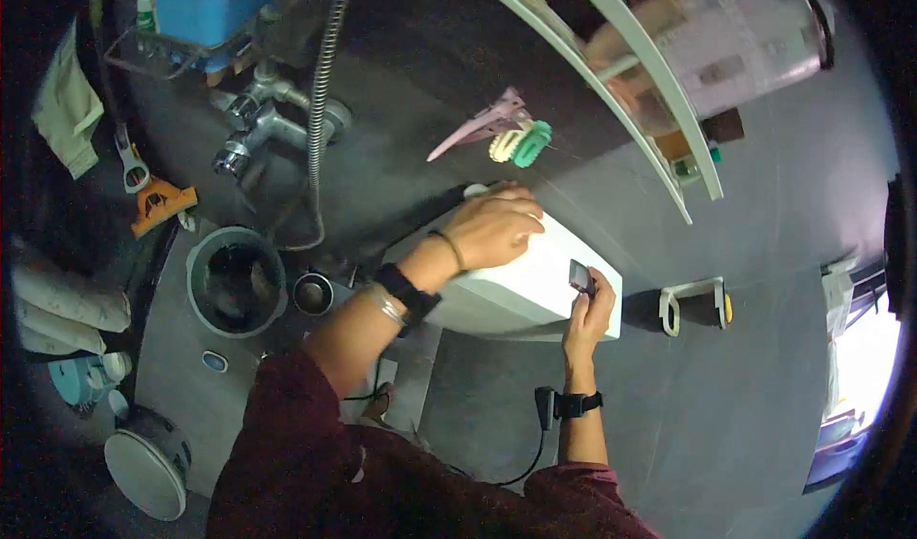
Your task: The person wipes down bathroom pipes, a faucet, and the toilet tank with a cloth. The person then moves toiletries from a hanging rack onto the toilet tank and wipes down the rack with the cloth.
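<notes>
A large white box-shaped unit [516, 286] stands in front of me against the dark wall. My left hand [492, 229] lies at its upper left part, fingers bent and close together; what they hold, if anything, is hidden against the bright white surface. At the right end of the unit, my right hand [592, 315] has its thumb and fingers closed on a small dark rectangular object [579, 276], held against or just over the white face. I cannot tell its kind.
Above hang hair clips [492, 124] and a white shelf [630, 71]. Left are a tap [263, 124], a shower hose [320, 100], a grey bucket [196, 281], a metal cup [313, 294] and an orange scraper [160, 205]. A white bracket [693, 295] is mounted on the right.
</notes>
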`<state>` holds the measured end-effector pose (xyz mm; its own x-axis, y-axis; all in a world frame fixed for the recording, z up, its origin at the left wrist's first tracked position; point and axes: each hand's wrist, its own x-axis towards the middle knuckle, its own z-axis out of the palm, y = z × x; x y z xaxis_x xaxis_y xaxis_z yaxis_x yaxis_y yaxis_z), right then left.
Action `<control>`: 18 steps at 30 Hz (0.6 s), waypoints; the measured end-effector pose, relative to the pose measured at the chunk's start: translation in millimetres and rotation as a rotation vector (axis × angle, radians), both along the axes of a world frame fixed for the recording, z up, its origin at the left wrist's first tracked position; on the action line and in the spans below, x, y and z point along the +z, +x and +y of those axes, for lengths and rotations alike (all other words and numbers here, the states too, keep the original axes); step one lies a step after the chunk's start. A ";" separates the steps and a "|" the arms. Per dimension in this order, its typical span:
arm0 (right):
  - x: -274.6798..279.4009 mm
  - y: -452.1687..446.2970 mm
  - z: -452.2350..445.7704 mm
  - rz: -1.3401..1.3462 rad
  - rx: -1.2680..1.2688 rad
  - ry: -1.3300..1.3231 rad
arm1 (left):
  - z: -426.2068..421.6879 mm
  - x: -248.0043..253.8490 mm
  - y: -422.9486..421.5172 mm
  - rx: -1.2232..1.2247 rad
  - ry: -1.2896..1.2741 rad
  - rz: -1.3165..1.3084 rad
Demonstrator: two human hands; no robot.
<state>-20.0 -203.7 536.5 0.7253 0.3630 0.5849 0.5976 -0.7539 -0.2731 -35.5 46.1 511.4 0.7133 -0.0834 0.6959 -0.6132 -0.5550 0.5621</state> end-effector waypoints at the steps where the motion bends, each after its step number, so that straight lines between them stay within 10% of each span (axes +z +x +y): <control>1: -0.2 -0.7 0.4 0.013 -0.008 0.017 | 4.0 -9.0 -2.5 -0.030 -0.107 -0.043; 8: 1.3 2.6 0.2 -0.048 0.050 -0.069 | -22.8 -97.0 -27.0 0.091 -0.823 0.105; 18: -13.2 7.7 -6.7 0.042 0.127 -0.006 | -43.2 -266.0 -20.1 0.528 -1.081 0.741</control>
<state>-12.3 -210.4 523.3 0.6970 0.4568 0.5527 0.6764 -0.6747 -0.2954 -55.6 2.9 245.4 0.7158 0.6302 -0.3009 0.1493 0.2828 0.9475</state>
